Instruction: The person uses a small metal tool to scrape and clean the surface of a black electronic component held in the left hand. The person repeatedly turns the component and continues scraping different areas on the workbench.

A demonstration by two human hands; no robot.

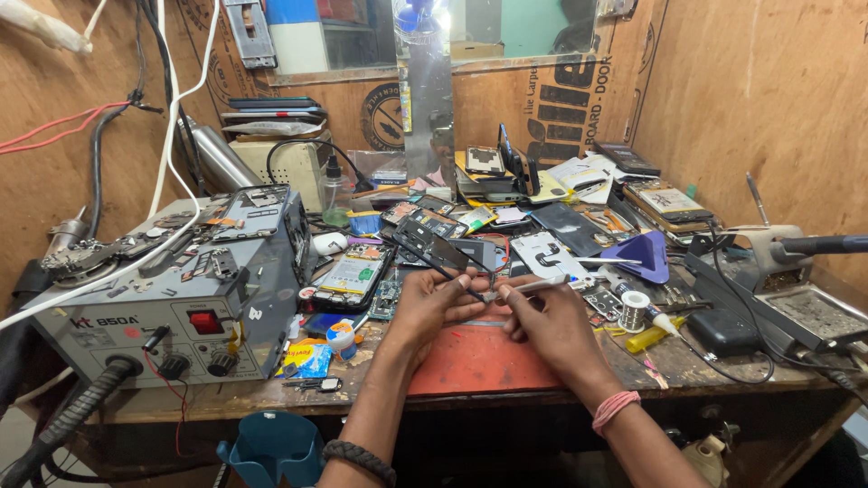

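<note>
My left hand (432, 305) has its grip closed around the lower end of a dark phone frame (436, 246), which stands tilted up and away from me over the middle of the bench (705, 366), just behind the red work mat (475, 357). I judge the frame light and thin, stiff enough to hold by one end but easy to bend or crack if I squeeze across its open middle, so I take it by the edge rails, thumb on one side and fingers behind. Its face looks smooth and may be slippery.

My right hand (551, 323) is closed in a pinch on slim metal tweezers (529, 287), held like a pen, with the tips pointing left toward my left thumb and the bottom of the frame. Whether the tips touch the frame or carry a small part I cannot tell; it is too small to see.

Along the left edge of the bench sits a grey hot-air station (181, 303). Toward the right edge are a spool of solder wire (635, 310) and a soldering iron stand (768, 253). Opened phones and loose boards crowd the back.
</note>
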